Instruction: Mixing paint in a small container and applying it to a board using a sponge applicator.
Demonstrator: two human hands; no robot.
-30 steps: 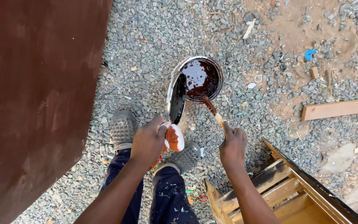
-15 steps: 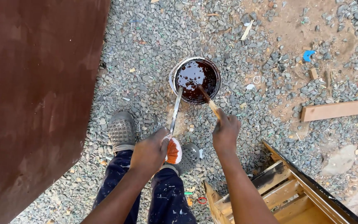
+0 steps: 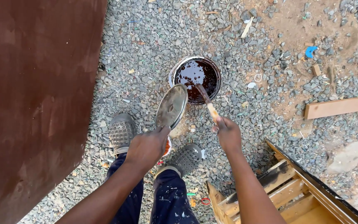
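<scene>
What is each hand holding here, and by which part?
The left hand holds a round metal lid by its near edge. The right hand grips a brush by its handle end, its tip over the paint can.

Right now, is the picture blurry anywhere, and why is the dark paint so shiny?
Head view: mostly sharp, the gravel crisp. Daylight glints in white spots on the dark paint in the can, and the round lid in the left hand has a dull sheen. The right hand holds the stick. The edges bend slightly, like a wide lens.
</scene>
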